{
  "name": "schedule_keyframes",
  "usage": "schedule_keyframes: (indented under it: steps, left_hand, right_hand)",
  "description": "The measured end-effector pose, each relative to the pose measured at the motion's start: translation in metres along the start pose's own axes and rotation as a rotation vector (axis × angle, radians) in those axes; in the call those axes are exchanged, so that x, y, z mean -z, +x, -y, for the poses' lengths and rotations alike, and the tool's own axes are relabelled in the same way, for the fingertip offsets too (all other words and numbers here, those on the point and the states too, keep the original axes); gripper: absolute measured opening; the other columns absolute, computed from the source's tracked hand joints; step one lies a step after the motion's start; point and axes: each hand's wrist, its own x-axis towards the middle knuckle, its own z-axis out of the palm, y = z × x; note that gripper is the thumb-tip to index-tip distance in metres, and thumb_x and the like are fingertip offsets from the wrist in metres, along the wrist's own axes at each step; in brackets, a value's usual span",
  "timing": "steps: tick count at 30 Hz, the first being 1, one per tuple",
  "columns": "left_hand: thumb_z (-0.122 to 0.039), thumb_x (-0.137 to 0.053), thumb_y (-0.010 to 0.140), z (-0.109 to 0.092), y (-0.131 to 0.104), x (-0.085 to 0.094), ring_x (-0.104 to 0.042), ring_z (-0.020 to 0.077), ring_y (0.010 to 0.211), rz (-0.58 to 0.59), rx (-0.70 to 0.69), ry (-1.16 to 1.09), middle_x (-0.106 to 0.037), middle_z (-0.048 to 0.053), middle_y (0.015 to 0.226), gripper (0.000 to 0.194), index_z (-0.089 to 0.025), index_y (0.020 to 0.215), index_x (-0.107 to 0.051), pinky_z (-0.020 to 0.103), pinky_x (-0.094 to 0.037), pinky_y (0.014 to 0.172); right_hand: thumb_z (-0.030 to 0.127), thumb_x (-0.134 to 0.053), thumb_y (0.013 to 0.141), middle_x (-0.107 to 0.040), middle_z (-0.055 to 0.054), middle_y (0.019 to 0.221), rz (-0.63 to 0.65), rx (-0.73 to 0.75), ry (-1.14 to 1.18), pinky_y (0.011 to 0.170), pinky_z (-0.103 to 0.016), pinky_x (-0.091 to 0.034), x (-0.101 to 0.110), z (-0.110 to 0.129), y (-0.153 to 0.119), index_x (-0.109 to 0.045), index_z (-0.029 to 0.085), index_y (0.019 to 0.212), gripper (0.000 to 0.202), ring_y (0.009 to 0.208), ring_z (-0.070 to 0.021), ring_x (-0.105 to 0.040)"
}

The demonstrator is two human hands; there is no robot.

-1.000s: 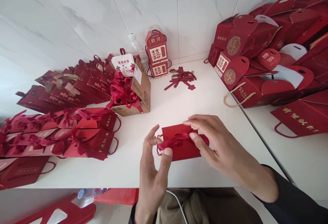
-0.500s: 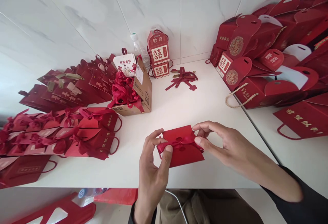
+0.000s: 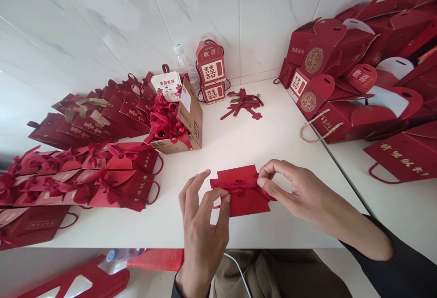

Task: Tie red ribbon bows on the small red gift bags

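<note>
In front of me on the white table lies a small red gift box (image 3: 251, 206), with a dark red ribbon (image 3: 239, 185) tied in a bow across its top. At the box's left side, my left hand (image 3: 204, 218) pinches the ribbon between thumb and index finger, its other fingers raised. My right hand (image 3: 295, 184) is closed on the ribbon at the right end of the bow. Its thumb and fingertips hide part of the ribbon there.
Bow-tied red boxes (image 3: 119, 186) stand in rows at left, red bags (image 3: 102, 116) behind them. A cardboard box (image 3: 193, 116) holds red ribbons (image 3: 167, 118). Red tags (image 3: 244, 104) lie near two stacked boxes (image 3: 211, 73) and a bottle (image 3: 186, 63). Larger red boxes (image 3: 341, 57) fill the right.
My left thumb and index finger have moved from the box's top to the ribbon's left part, and the middle fingers have lifted away. My right hand stays at the ribbon's right end.
</note>
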Motion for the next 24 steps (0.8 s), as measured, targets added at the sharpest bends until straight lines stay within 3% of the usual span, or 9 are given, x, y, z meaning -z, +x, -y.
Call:
schedule_keyframes:
  steps: [3,7,12,14,18,21,24]
  left_hand:
    - [-0.01,-0.063,0.095,0.002,-0.001,-0.003,-0.052,0.0268,0.13,0.032,0.031,-0.009,-0.059,0.011,0.138,0.019,-0.024,0.107,-0.065,0.044,-0.048,0.102]
    - [-0.013,-0.06,0.097,0.0,-0.001,-0.006,-0.058,0.0233,0.12,0.035,0.106,-0.07,-0.066,0.007,0.126,0.014,-0.026,0.099,-0.066,0.037,-0.053,0.093]
    - [-0.023,-0.051,0.105,0.0,-0.006,-0.006,-0.067,0.0215,0.122,0.063,0.368,-0.293,-0.07,0.007,0.129,0.01,-0.026,0.104,-0.061,0.037,-0.056,0.094]
    - [-0.029,-0.049,0.107,0.0,-0.009,-0.005,-0.069,0.0213,0.123,0.053,0.487,-0.448,-0.072,0.007,0.131,0.01,-0.026,0.105,-0.058,0.036,-0.058,0.093]
    - [-0.037,-0.052,0.106,0.0,-0.011,-0.002,-0.071,0.0229,0.122,0.006,0.612,-0.641,-0.075,0.01,0.128,0.013,-0.025,0.104,-0.057,0.038,-0.06,0.093]
    - [-0.041,-0.054,0.105,-0.001,-0.008,-0.001,-0.071,0.0244,0.121,-0.034,0.689,-0.713,-0.077,0.01,0.124,0.017,-0.025,0.103,-0.055,0.044,-0.057,0.101]
    - [-0.043,-0.056,0.103,0.001,-0.006,0.001,-0.072,0.0252,0.117,-0.042,0.758,-0.741,-0.078,0.01,0.119,0.019,-0.024,0.1,-0.055,0.045,-0.056,0.1]
  right_hand:
    - [0.056,-0.049,0.102,-0.063,0.004,0.075,0.002,-0.013,0.026,0.039,-0.027,-0.023,-0.001,0.0,0.001,-0.058,0.028,0.094,0.031,0.045,-0.0112,-0.025]
    - [0.059,-0.048,0.102,-0.057,0.005,0.07,-0.003,-0.019,0.049,0.038,-0.026,-0.021,0.0,-0.002,0.001,-0.06,0.028,0.097,0.033,0.045,-0.011,-0.025]
    - [0.063,-0.049,0.101,-0.061,0.004,0.082,-0.026,-0.033,0.075,0.041,-0.027,-0.023,0.001,-0.006,0.0,-0.061,0.028,0.097,0.037,0.046,-0.0095,-0.026]
    - [0.063,-0.05,0.101,-0.062,0.004,0.083,-0.033,-0.051,0.098,0.043,-0.027,-0.024,0.002,-0.008,-0.001,-0.061,0.027,0.096,0.037,0.048,-0.0104,-0.032]
    - [0.056,-0.054,0.1,-0.063,0.001,0.085,-0.067,-0.024,0.174,0.06,-0.029,-0.039,0.003,-0.01,0.001,-0.06,0.026,0.087,0.034,0.071,-0.0167,-0.055]
    - [0.053,-0.054,0.1,-0.064,0.001,0.082,-0.076,-0.036,0.221,0.064,-0.031,-0.041,0.004,-0.01,0.003,-0.058,0.025,0.084,0.033,0.075,-0.0188,-0.058]
    - [0.053,-0.053,0.1,-0.067,0.0,0.082,-0.078,-0.06,0.229,0.063,-0.032,-0.042,0.005,-0.009,0.003,-0.059,0.025,0.085,0.032,0.076,-0.0199,-0.062]
